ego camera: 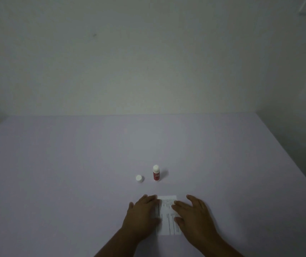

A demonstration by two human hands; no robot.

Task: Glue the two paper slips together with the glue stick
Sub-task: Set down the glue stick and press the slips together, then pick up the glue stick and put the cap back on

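White paper slips [168, 216] with printed lines lie flat on the table near its front edge, stacked so that I cannot tell one from the other. My left hand [143, 214] lies flat on their left edge, fingers together. My right hand [195, 216] rests palm down on their right edge, fingers slightly spread. Behind them a red glue stick [156, 173] stands upright with its white tip uncovered. Its white cap [139, 178] sits on the table just to its left.
The pale lilac table [74, 173] stretches wide on all sides, its far edge meeting a plain wall [130, 62]. The table's right edge runs diagonally toward the near right.
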